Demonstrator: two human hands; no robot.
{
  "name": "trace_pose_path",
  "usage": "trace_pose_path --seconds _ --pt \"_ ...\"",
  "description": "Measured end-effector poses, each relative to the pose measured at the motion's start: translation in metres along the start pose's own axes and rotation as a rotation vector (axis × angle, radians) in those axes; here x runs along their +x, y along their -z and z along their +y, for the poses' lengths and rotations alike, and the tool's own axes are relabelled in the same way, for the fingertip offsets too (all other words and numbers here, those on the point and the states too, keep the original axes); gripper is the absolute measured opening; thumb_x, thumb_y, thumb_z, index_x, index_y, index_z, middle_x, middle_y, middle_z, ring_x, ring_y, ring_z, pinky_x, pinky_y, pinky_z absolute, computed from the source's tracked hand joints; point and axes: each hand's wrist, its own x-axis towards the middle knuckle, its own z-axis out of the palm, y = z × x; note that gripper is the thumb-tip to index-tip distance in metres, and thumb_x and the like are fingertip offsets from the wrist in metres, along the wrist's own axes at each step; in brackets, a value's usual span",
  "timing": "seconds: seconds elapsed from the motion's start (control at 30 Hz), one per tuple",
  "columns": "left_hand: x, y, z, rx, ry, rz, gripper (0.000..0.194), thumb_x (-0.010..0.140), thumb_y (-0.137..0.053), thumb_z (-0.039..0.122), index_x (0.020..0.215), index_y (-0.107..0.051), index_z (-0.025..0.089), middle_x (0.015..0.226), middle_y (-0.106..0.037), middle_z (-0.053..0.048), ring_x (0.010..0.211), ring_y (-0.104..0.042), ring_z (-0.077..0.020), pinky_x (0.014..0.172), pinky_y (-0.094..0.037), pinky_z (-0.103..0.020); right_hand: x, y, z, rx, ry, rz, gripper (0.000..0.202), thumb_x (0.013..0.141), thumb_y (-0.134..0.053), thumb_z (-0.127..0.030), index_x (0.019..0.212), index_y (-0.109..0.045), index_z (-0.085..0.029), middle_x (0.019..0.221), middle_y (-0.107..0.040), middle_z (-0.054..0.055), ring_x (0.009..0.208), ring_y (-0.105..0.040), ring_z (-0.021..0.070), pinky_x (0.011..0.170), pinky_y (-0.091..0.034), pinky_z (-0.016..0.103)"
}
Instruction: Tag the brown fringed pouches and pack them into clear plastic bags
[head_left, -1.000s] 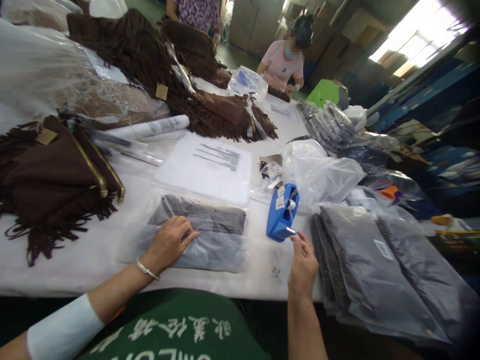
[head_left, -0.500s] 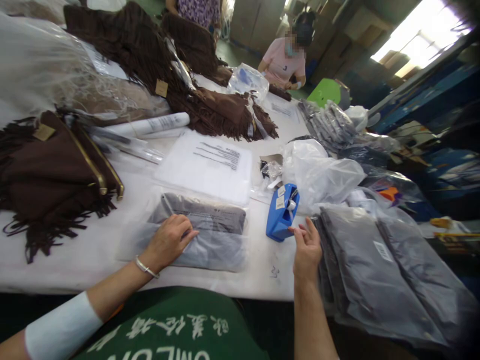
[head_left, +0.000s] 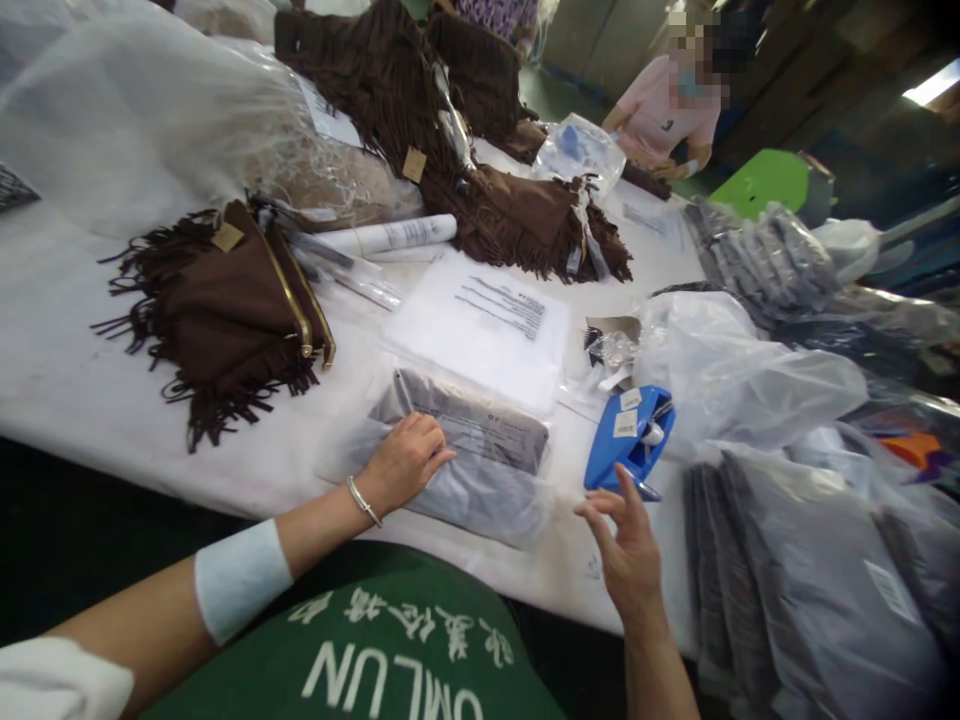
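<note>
My left hand (head_left: 409,462) lies on a clear plastic bag (head_left: 480,505) with a flat grey item inside, its fingers curled and pressed together on the film. Printed lines show on the bag's upper part. My right hand (head_left: 626,545) is just below a blue tape dispenser (head_left: 611,455). Its thumb and a finger come together while the index finger points up; whatever is between the tips is too small to make out. Behind the bag is a stack of white printed plastic bags (head_left: 472,325).
Brown fringed bags (head_left: 232,310) with gold zips lie at left and farther back. Grey packed items (head_left: 810,560) are piled at right, below crumpled clear plastic (head_left: 712,345). Across the table is a co-worker in a pink top (head_left: 667,110).
The view has swung left, so things appear farther right. My right hand has drawn back toward me from the dispenser. My left hand stays on the bag.
</note>
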Motion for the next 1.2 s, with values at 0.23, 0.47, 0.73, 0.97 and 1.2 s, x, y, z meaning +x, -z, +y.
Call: trace_pose_path --seconds 0.23,0.47,0.73,0.97,1.2 --pt "0.000 0.001 0.000 0.038 -0.001 -0.012 0.017 0.090 -0.052 0.029 0.078 -0.052 0.017 0.087 -0.053 -0.006 0.084 -0.046 -0.0218 0.079 -0.041 -0.037 0.073 -0.074 -0.064 -0.377 0.510 -0.684 0.067 0.081 -0.060 -0.018 0.141 -0.032 -0.028 0.081 -0.064 0.001 0.087 -0.055 0.0213 0.099 -0.035 0.043" --pt "0.000 0.000 0.001 0.045 0.003 -0.002 0.018 0.091 -0.050 0.030 0.079 -0.054 0.016 0.086 -0.052 -0.008 0.085 -0.045 -0.0237 0.078 -0.041 -0.039 0.096 -0.087 -0.048 -0.600 0.549 -0.621 0.072 0.078 -0.068 -0.033 0.141 -0.034 -0.027 0.074 -0.065 0.003 0.083 -0.056 0.0245 0.085 -0.041 0.040" --pt "-0.001 -0.001 0.000 0.054 -0.015 -0.003 0.017 0.090 -0.050 0.029 0.078 -0.053 0.017 0.086 -0.052 -0.007 0.084 -0.045 -0.0231 0.077 -0.040 -0.038 0.100 -0.070 -0.026 -0.438 0.432 -0.361 0.083 0.075 -0.071 -0.037 0.144 -0.025 -0.029 0.122 -0.058 0.006 0.125 -0.040 0.0282 0.101 -0.036 0.047" --pt "-0.001 0.007 -0.001 -0.038 0.005 -0.026 0.015 0.087 -0.057 0.029 0.078 -0.053 0.017 0.087 -0.054 -0.006 0.086 -0.048 -0.0218 0.080 -0.042 -0.038 0.089 -0.080 -0.017 -0.361 0.358 -0.318 0.069 0.079 -0.065 -0.035 0.140 -0.034 -0.025 0.142 -0.042 0.008 0.137 -0.024 0.0261 0.110 -0.027 0.050" --pt "-0.027 0.057 -0.033 -0.172 0.001 -0.110 0.009 0.084 -0.061 0.023 0.084 -0.055 0.017 0.099 -0.057 -0.006 0.096 -0.050 -0.0202 0.089 -0.042 -0.035 0.078 -0.073 -0.050 -0.075 0.239 -0.284 0.022 0.087 -0.052 -0.039 0.091 -0.066 -0.023 0.110 -0.064 0.005 0.106 -0.056 0.0206 0.097 -0.041 0.038"
